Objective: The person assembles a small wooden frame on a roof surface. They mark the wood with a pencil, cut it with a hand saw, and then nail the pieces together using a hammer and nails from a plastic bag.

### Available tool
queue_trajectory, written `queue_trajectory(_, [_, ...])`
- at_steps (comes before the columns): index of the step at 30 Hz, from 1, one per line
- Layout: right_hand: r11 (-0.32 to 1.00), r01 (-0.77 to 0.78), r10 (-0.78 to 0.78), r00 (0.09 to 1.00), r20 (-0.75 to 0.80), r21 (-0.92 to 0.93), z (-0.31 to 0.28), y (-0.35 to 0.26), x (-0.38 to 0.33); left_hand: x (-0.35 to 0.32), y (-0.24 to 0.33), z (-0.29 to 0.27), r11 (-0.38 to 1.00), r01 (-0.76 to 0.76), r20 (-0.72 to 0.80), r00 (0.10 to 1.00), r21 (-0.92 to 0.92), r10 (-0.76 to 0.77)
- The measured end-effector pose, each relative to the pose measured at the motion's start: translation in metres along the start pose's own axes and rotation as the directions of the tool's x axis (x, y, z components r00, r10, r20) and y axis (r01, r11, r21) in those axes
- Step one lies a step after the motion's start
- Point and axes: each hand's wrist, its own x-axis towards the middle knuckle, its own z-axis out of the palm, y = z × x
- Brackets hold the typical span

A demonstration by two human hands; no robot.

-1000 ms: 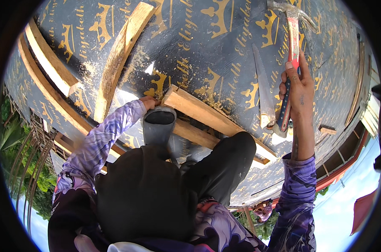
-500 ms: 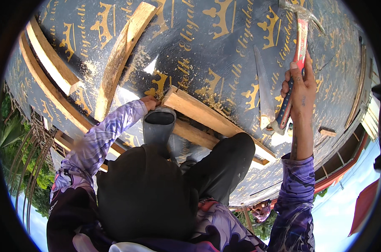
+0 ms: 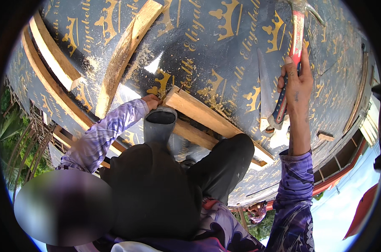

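My right hand (image 3: 299, 82) is wrapped round the red and dark blue handle of a claw hammer (image 3: 297, 35). The hammer's metal head points away from me, at the top edge of the view. Beneath the handle's butt lies a handsaw (image 3: 264, 88), its blade pointing away. My left hand (image 3: 151, 101) is low beside my boot (image 3: 160, 122), its curled fingertips at the near left end of a squared wooden beam (image 3: 207, 111). Whether they grip the beam or something small is hidden. A small nail-like piece stands at that beam's end.
A second timber (image 3: 194, 134) runs beside the beam, under my bent leg. A rough plank (image 3: 125, 59) and long timbers (image 3: 51, 52) lie to the left. Sawdust is scattered over the dark printed sheet (image 3: 215, 50). A small wood offcut (image 3: 325, 136) lies at right.
My right hand has lifted the hammer slightly farther away, its head now partly cut off by the top edge. My left hand stays at the beam's end.
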Motion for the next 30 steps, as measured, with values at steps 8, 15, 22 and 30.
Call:
queue_trajectory(8, [0.908, -0.224, 0.397, 0.731, 0.554, -0.354, -0.02, -0.009, -0.029, -0.002, -0.011, 0.003, 0.998, -0.049, -0.029, 0.998, 0.028, 0.05])
queue_trajectory(15, [0.99, -0.139, 0.134, 0.971, 0.197, 0.01, 0.013, 0.011, -0.031, 0.003, -0.031, 0.004, 0.989, -0.148, -0.016, 0.989, -0.025, 0.148])
queue_trajectory(22, [0.886, -0.299, 0.456, 0.692, 0.559, -0.354, -0.009, -0.023, -0.036, 0.005, -0.038, 0.009, 0.981, -0.179, -0.049, 0.983, -0.068, 0.176])
queue_trajectory(30, [0.961, 0.045, 0.065, 0.921, 0.383, -0.271, 0.022, 0.027, -0.063, 0.005, -0.027, 0.01, 0.985, -0.15, -0.034, 0.989, -0.084, 0.147])
